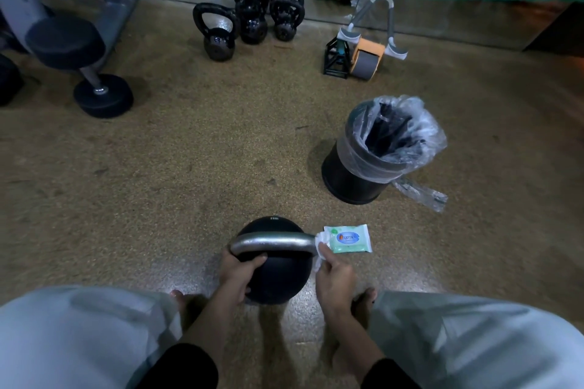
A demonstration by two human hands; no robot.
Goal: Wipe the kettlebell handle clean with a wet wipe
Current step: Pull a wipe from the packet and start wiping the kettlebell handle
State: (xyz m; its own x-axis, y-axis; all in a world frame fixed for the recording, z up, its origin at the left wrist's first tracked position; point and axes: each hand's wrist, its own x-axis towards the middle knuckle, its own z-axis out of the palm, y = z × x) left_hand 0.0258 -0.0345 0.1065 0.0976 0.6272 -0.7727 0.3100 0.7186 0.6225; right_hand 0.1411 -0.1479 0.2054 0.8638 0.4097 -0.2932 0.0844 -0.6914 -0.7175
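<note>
A black kettlebell (278, 278) with a silver handle (273, 242) stands on the floor between my knees. My left hand (237, 275) grips the left end of the handle and the ball's side. My right hand (334, 278) pinches a white wet wipe (320, 246) against the right end of the handle. A green pack of wet wipes (349, 238) lies on the floor just right of the kettlebell.
A black bin (357, 167) lined with a clear plastic bag stands ahead to the right. Several small black kettlebells (249, 19) sit by the green curtain. A dumbbell (85, 66) leans at the left, an ab roller (368, 57) at the back right.
</note>
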